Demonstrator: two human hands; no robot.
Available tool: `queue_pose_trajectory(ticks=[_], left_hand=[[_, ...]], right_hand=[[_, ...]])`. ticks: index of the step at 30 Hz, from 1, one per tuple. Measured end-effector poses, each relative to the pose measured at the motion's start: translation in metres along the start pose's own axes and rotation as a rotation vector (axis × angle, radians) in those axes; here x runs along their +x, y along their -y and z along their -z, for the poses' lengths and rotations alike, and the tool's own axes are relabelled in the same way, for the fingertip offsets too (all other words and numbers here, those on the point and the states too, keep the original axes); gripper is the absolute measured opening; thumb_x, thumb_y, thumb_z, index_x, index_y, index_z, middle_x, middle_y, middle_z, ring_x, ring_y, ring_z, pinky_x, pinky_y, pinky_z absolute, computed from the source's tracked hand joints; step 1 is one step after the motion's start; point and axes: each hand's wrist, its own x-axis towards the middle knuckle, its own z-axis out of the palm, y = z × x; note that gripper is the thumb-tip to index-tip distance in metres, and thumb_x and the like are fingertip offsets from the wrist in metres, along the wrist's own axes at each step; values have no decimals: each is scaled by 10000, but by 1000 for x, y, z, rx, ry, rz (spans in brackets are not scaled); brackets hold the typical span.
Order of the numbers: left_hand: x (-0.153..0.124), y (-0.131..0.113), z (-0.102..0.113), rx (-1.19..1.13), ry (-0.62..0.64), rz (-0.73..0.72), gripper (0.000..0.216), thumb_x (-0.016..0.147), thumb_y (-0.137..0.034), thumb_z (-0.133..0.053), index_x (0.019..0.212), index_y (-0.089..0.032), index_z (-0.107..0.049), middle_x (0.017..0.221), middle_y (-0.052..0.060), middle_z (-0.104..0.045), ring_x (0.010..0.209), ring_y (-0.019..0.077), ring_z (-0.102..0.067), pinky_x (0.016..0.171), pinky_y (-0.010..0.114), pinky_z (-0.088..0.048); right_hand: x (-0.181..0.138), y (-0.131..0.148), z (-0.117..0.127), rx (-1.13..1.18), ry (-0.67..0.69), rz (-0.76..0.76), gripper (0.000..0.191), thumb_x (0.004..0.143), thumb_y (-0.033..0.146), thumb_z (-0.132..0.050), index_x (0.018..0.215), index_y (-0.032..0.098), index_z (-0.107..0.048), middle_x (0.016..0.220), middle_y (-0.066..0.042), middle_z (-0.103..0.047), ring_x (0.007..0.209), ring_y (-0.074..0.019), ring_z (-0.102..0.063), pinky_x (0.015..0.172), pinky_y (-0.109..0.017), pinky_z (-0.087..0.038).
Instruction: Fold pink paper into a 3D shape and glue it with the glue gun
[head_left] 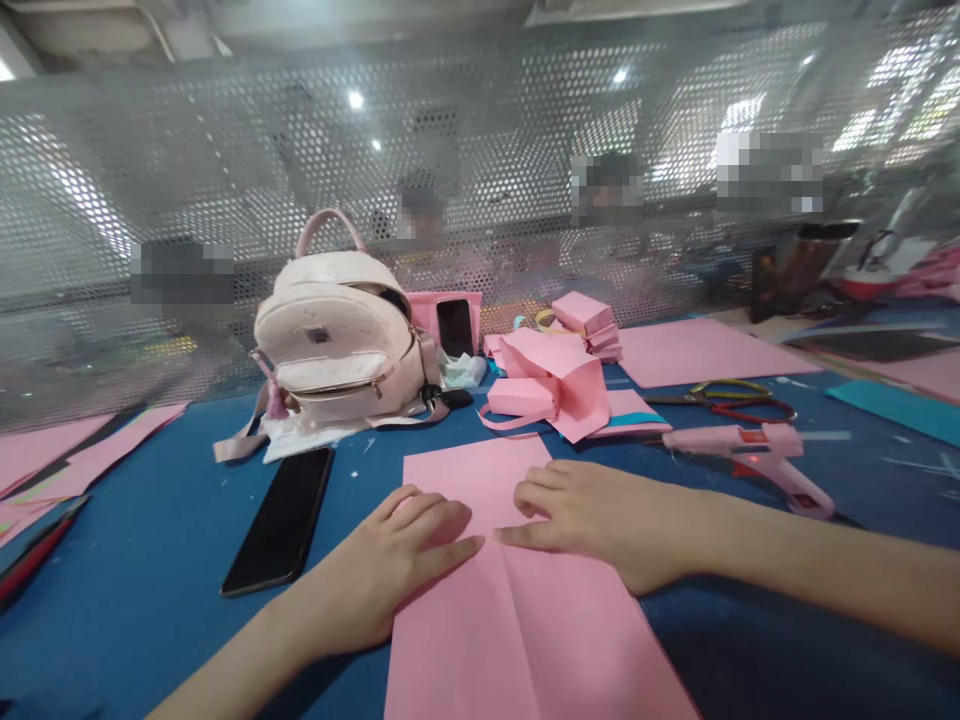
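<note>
A sheet of pink paper (457, 640) lies before me, with a crease running lengthwise down its near part. My left hand (420, 570) rests on its left side, thumb stretched toward the middle and fingers loosely bent against the surface. From the right, my right hand (600, 520) presses on the same sheet in a similar pose. Both thumb tips nearly meet near the crease's far end. Neither hand is wrapped round anything; thumb and fingers are apart on each.
Left lie a black phone (279, 522) and red-handled tool (37, 555). A pale backpack (337, 330) stands behind. Folded pink paper pieces (562, 375), scissors (720, 398), a pink glue gun (750, 455) and a pink sheet (705, 350) lie right. A perforated screen (487, 130) stands beyond.
</note>
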Motion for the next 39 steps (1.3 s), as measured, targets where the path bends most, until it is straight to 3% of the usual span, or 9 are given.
queue_pose_trajectory(ticks=[8, 14, 21, 29, 35, 39], left_hand=[[-7, -3, 13, 78, 118, 64, 693, 851, 3, -485, 1477, -292, -441, 1528, 102, -447, 1369, 317, -432, 1114, 549, -348], [-15, 0, 15, 191, 170, 96, 770, 725, 63, -472, 1411, -285, -511, 1600, 78, -366, 1411, 334, -396, 1121, 583, -338], [-25, 2, 21, 202, 201, 151, 876, 540, 105, -455, 1293, -305, -635, 1635, 31, -315, 1455, 348, -354, 1133, 625, -308], [-22, -5, 39, 224, 326, 254, 749, 617, 109, -440, 1194, -274, -725, 1589, 56, -403, 1443, 382, -382, 1122, 657, -327], [-29, -3, 37, 247, 276, 230, 605, 659, 75, -458, 1110, -191, -762, 1561, 102, -441, 1425, 399, -403, 1126, 653, -325], [-29, 7, 34, 295, 228, 301, 525, 716, 52, -495, 1158, -103, -733, 1502, 176, -501, 1371, 400, -473, 1151, 642, -290]], right_hand=[[-41, 0, -3, 37, -4, -184, 740, 738, 22, -564, 1418, 311, -527, 1123, -81, -608, 988, -276, -543, 799, -411, -427], [-68, 3, -4, 28, 1, -280, 702, 741, 38, -548, 1390, 304, -547, 1163, -91, -612, 1019, -302, -572, 833, -454, -450], [-77, 9, -5, 24, -43, -307, 651, 720, 31, -534, 1314, 284, -614, 1126, -94, -625, 991, -296, -583, 828, -446, -452], [-68, 17, -4, 26, 30, -343, 498, 786, 40, -533, 1236, 228, -633, 1081, -93, -623, 1005, -301, -564, 845, -461, -449], [-68, 21, -7, -5, 21, -377, 471, 812, 49, -525, 1234, 226, -639, 1099, -104, -632, 994, -290, -591, 850, -446, -469], [-69, 26, -17, -86, -64, -369, 446, 856, 90, -511, 1273, 205, -622, 1180, -126, -648, 1022, -291, -614, 866, -440, -487]])
